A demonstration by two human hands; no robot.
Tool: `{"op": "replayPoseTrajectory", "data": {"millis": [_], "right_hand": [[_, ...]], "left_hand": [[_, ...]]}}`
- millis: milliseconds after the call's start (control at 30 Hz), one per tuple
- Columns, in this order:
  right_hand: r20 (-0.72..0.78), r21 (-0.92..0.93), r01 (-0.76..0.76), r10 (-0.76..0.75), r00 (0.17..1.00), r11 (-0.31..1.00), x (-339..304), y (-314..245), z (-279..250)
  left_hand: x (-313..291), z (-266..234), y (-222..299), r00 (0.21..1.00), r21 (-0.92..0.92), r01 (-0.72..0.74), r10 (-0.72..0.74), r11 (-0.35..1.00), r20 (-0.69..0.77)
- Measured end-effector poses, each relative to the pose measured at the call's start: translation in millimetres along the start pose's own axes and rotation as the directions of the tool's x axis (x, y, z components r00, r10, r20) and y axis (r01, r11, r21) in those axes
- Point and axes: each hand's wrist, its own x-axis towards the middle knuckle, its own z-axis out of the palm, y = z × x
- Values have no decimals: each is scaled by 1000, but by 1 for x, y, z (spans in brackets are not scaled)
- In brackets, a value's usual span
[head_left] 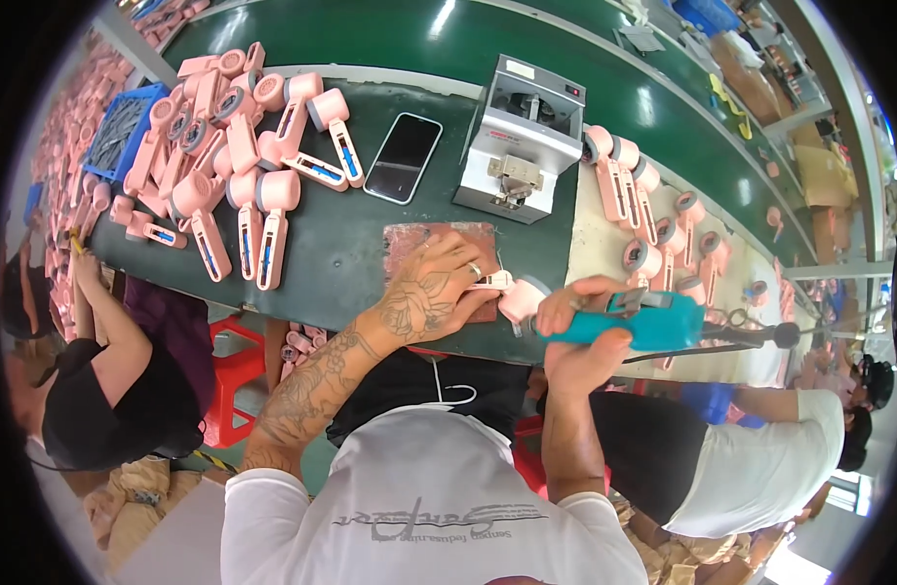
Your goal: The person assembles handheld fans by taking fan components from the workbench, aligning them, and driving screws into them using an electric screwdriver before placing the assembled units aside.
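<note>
My left hand (437,280) presses a pink handheld fan (523,296) down on a worn reddish pad (409,238) at the table's near edge. The fan lies on its side, its handle under my fingers and its round head toward the right. In my right hand (582,367) is a teal electric screwdriver (668,327), held level, fingers wrapped round its body. Its tip points left at the fan's head; whether the two touch is hidden by my fingers. A cable runs off from the screwdriver's rear to the right.
Beyond the pad stands a grey screw feeder (517,146), with a phone (403,158) to its left. Pink fans (200,141) pile up at left, beside a blue bin (127,127). More fans (636,190) lie on a pale sheet at right. Co-workers sit on both sides.
</note>
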Motion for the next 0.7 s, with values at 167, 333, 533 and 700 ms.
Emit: {"op": "replayPoseTrajectory", "data": {"millis": [167,333,533,700], "right_hand": [[-1,9,166,-166,986,986,59,22,19],[44,-97,295,-292,956,951,113,33,29],[102,-114,362,-352,931,925,136,66,39],[124,-142,336,-320,939,931,132,72,30]], "left_hand": [[10,-9,-11,990,-116,95,-81,989,118],[8,0,-15,996,117,-23,13,993,89],[0,1,-19,996,110,27,-36,994,83],[3,2,-20,999,56,33,-34,998,7]]}}
